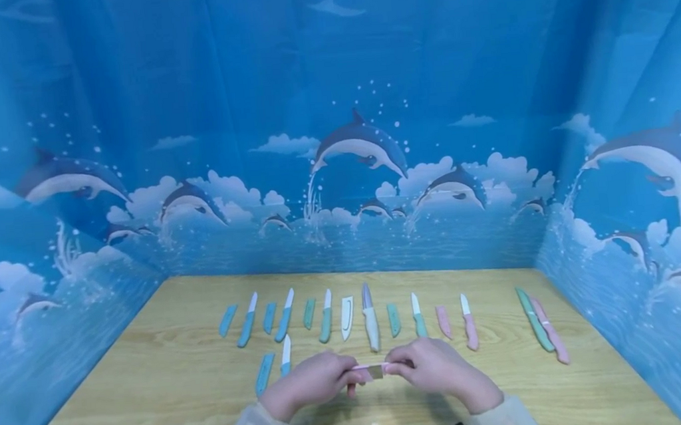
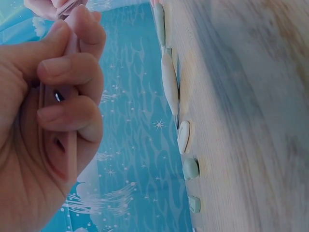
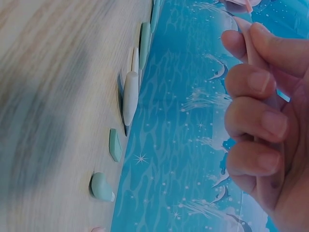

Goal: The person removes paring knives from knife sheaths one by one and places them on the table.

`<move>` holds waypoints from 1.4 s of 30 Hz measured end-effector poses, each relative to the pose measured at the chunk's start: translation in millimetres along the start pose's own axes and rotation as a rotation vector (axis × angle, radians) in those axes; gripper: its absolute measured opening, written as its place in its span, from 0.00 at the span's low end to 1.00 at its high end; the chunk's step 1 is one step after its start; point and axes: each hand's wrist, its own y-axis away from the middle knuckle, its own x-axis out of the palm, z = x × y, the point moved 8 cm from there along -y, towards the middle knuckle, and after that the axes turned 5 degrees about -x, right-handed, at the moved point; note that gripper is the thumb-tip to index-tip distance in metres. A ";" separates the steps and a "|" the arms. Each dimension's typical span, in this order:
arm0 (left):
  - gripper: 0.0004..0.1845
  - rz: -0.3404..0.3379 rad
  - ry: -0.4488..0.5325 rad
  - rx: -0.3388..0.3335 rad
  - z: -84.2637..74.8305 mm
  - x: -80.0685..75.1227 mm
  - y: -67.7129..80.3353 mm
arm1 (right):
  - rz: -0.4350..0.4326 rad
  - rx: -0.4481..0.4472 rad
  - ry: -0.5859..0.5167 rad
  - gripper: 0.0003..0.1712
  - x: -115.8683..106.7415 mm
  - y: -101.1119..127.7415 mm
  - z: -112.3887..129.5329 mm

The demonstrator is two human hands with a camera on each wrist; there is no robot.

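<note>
Both hands, left hand (image 1: pixel 308 382) and right hand (image 1: pixel 433 368), pinch a pink knife (image 1: pixel 377 370) above the wooden counter (image 1: pixel 150 387); dolphin-print curtains (image 1: pixel 332 106) surround rows of knives (image 1: pixel 371 317).

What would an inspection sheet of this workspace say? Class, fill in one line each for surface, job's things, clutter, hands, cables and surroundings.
Surface: light wooden table, grain visible.
Job's things: a pink knife held between both hands above the table, a stretch of grey blade showing between its pink parts.
Clutter: a row of small knives and loose sheaths behind the hands, in blue, green, white and pink; two longer sheathed knives lie at the right.
Hands: left hand grips one pink end, right hand grips the other.
Cables: nothing seen.
Surroundings: blue dolphin backdrop on three sides.
</note>
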 end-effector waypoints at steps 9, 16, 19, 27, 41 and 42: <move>0.12 0.006 0.001 -0.001 0.7 0.5 0.3 | 0.015 0.026 -0.001 0.15 0.6 0.3 -2.2; 0.13 0.018 0.020 -0.009 2.4 0.9 0.3 | 0.020 0.024 0.001 0.15 0.4 0.4 -2.4; 0.13 0.025 0.029 -0.010 3.6 1.5 -0.1 | 0.018 0.021 0.008 0.15 0.0 0.6 -2.3; 0.12 0.028 0.044 -0.013 6.2 2.3 -1.1 | 0.027 0.029 -0.003 0.15 0.4 0.2 -3.6; 0.12 0.042 0.054 -0.027 8.7 5.6 -2.4 | 0.050 0.037 -0.008 0.13 -0.6 2.0 -5.3; 0.12 0.041 0.051 -0.024 8.1 5.5 -2.6 | 0.052 0.042 -0.015 0.13 -1.0 2.6 -5.7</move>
